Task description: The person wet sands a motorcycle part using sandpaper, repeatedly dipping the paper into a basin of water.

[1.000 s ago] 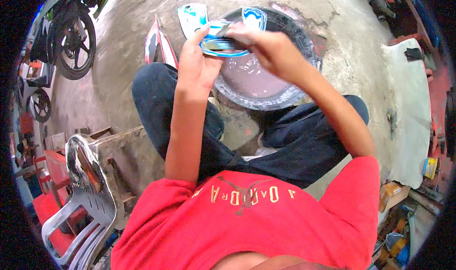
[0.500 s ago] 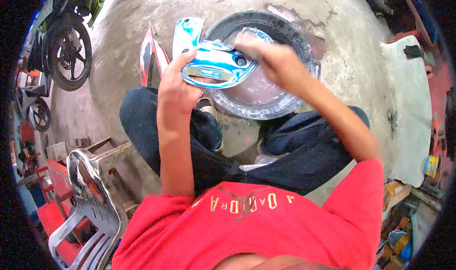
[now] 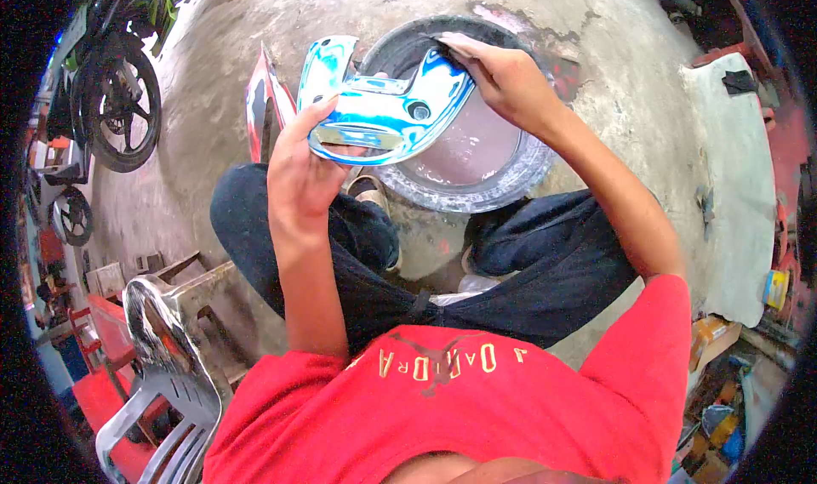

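Observation:
In the head view a glossy blue-and-white motorcycle body panel [image 3: 374, 114], with curved arms and an oval cut-out, is held above the basin. My left hand [image 3: 308, 156] grips its left lower edge, thumb on top and fingers underneath. At the panel's upper right arm, my right hand [image 3: 502, 76] has its fingers pressed together against the edge. Something thin and greyish may lie under those fingertips, but I cannot make it out. Below the panel stands a round dark basin [image 3: 532, 173] with cloudy greyish-pink water [image 3: 477, 148].
A red-and-white panel [image 3: 259, 101] is on the floor left of the basin. Motorcycles with black wheels [image 3: 123, 101] stand at the far left. A grey plastic chair [image 3: 174, 390] is at lower left. On the right lies a pale sheet [image 3: 728, 195] beside boxes and clutter.
My right hand has moved up slightly and out along the panel's right arm; its motion blur is gone. The panel has shifted a little left, still in my left hand.

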`<state>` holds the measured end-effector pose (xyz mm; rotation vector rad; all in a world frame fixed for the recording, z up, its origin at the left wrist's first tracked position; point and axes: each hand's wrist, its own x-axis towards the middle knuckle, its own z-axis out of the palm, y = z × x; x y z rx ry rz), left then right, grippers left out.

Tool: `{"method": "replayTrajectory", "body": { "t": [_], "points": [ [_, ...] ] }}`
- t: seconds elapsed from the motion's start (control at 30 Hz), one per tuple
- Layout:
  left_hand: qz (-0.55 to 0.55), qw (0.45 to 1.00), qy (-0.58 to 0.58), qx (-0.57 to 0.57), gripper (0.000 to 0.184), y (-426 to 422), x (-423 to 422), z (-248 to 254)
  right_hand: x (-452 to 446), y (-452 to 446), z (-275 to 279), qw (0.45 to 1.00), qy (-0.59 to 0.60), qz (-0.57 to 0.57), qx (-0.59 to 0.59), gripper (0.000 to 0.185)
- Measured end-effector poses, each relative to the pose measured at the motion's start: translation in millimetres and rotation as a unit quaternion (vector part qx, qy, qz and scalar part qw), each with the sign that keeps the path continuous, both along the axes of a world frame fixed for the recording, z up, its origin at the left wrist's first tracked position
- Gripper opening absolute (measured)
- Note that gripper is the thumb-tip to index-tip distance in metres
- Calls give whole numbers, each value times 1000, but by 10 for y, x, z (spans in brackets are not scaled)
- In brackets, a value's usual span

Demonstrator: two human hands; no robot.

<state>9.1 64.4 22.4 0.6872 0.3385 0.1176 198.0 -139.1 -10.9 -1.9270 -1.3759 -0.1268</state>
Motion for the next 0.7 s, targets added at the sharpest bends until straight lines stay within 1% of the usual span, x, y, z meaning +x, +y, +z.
{"method": "replayTrajectory", "body": {
  "t": [0.1,0.17,0.23,0.3,0.33,0.37,0.4,0.43,0.5,0.53,0.6,0.63,0.67,0.7],
  "points": [
    [41,993,63,90,47,-87,37,126,-13,14,19,995,83,-51,-11,23],
    [-1,991,-132,28,48,-41,24,-96,-39,27,-22,990,124,-73,-4,22],
    [5,980,-194,-31,49,-60,59,-86,-42,47,-107,983,158,-93,10,24],
    [61,986,-127,-88,50,-158,121,-10,-101,69,-153,977,182,-111,4,26],
    [80,981,-133,-116,51,-199,150,-17,-153,72,-148,975,189,-119,-7,26],
    [98,984,-108,-103,51,-246,193,-55,-183,79,-151,972,196,-128,-18,27],
    [115,986,-82,-90,51,-292,239,-121,-177,99,-265,977,172,-123,9,28],
    [133,987,-55,-76,52,-319,272,-190,-218,116,-258,981,161,-112,12,28],
    [114,986,-82,-93,50,-319,297,-284,-345,135,-229,986,139,-87,19,28],
    [105,985,-88,-107,50,-317,292,-302,-392,122,-145,973,207,-92,-31,26],
    [103,981,-101,-129,50,-327,286,-336,-465,123,-160,996,81,-45,9,30],
    [130,978,-108,-119,49,-350,298,-360,-512,119,-170,999,17,-20,29,33],
    [158,975,-116,-108,49,-375,327,-387,-624,82,-185,1000,-22,-7,-7,43],
    [184,970,-122,-97,48,-385,342,-416,-735,75,-70,998,-53,32,-13,47]
  ]
}}
